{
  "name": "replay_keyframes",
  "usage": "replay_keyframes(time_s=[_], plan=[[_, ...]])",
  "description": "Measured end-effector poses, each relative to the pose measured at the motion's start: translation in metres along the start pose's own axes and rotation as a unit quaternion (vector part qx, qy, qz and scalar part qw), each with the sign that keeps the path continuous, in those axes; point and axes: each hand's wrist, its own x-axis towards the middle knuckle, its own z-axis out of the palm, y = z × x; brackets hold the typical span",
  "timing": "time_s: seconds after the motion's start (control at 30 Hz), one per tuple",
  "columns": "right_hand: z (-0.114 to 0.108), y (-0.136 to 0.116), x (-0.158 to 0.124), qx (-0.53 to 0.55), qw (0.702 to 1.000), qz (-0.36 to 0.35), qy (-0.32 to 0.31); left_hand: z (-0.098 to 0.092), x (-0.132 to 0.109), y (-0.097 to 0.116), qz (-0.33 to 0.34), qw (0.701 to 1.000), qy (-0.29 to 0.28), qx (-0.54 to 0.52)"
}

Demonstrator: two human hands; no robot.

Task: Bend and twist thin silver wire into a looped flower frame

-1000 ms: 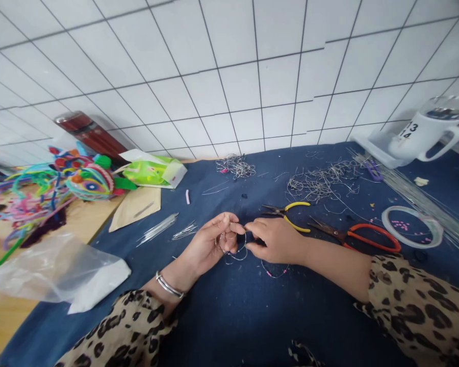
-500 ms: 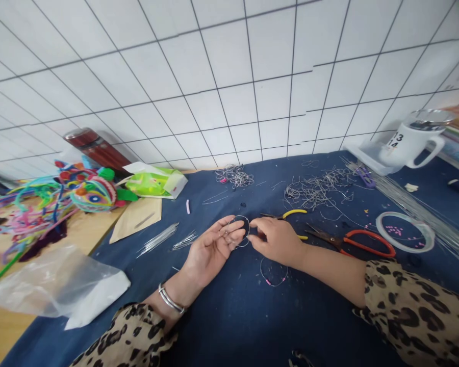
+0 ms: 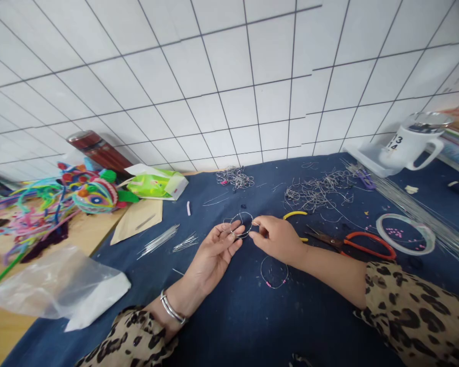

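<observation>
Between my two hands is a thin wire ring [image 3: 246,214], with finer wire looped about its left side. My left hand [image 3: 215,250] pinches the ring's left part between thumb and fingertips, palm turned up. On the opposite side, my right hand [image 3: 277,235] has thumb and forefinger closed at the ring's right edge. Just below the right hand, a second wire ring with pink beads [image 3: 274,287] lies on the dark blue cloth [image 3: 229,316]. Yellow-handled pliers [image 3: 295,214] are partly hidden behind my right hand.
Red-handled scissors [image 3: 371,244] and a clear dish with pink beads [image 3: 405,232] lie at the right. Tangled wire [image 3: 317,188] is behind. Bundled wire pieces [image 3: 158,241], a plastic bag [image 3: 57,285] and a green tissue pack [image 3: 155,184] are on the left. A white mug [image 3: 416,142] stands back right.
The ring has turned and shifted slightly between my hands. My left fingers have moved from lying across its inside to a pinch at its lower left. My right hand stays near the ring's right edge.
</observation>
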Motion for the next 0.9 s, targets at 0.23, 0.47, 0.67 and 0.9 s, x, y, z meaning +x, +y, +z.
replay_keyframes(time_s=[0.23,0.47,0.67,0.9], plan=[[0.0015,0.0014,-0.0003,0.000,1.000,0.005,0.001,-0.0048,0.0010,-0.0014,-0.004,1.000,0.006,0.026],[0.0005,-0.0001,-0.0008,-0.012,1.000,0.018,0.000,-0.0030,-0.0020,0.0007,-0.032,0.996,-0.038,0.073],[0.0003,0.0005,0.0001,0.032,0.999,0.008,-0.018,-0.0026,-0.0022,0.0022,-0.020,0.996,-0.061,0.064],[-0.0062,0.0015,0.0049,0.218,0.972,0.039,-0.079,-0.0058,0.0009,0.0040,-0.018,0.994,-0.096,0.045]])
